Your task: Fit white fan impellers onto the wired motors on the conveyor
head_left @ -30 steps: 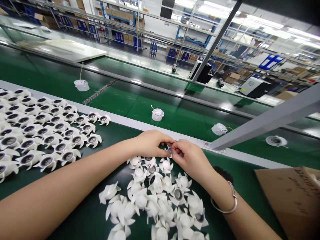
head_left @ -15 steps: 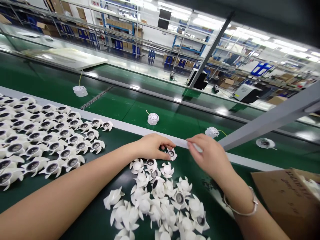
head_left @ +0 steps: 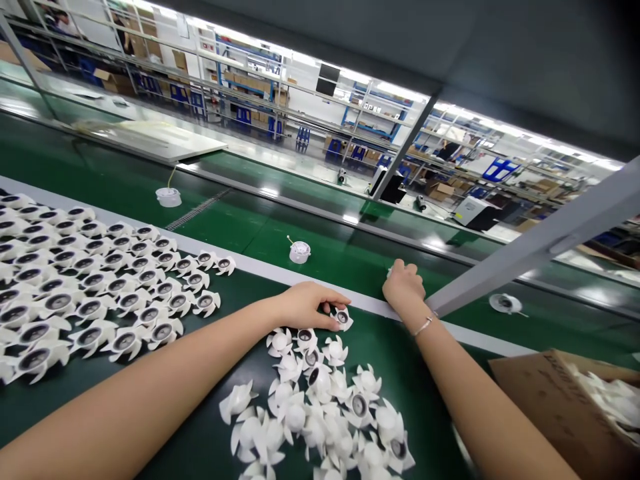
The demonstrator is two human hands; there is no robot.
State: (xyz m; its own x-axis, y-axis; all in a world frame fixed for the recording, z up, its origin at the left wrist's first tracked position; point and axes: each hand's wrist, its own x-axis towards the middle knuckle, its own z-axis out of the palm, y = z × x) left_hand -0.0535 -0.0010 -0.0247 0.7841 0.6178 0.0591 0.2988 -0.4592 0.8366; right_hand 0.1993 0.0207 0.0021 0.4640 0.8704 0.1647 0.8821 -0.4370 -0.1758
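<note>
My left hand rests on the green mat with thumb and fingers pinched on a small white fan impeller at the top of a loose pile of impellers. My right hand, with a bracelet on the wrist, reaches past the grey rail onto the conveyor belt. Its fingers are curled over a white part that is almost wholly hidden; only a white sliver shows at the hand's left edge.
Rows of impellers, open side up, cover the mat at left. White round housings ride the belt. A cardboard box with more white parts stands at right. A slanted grey post crosses above the belt.
My right hand left the impeller that both hands held and moved forward over the rail onto the belt, closing over a white round part. My left hand stayed on the impeller.
</note>
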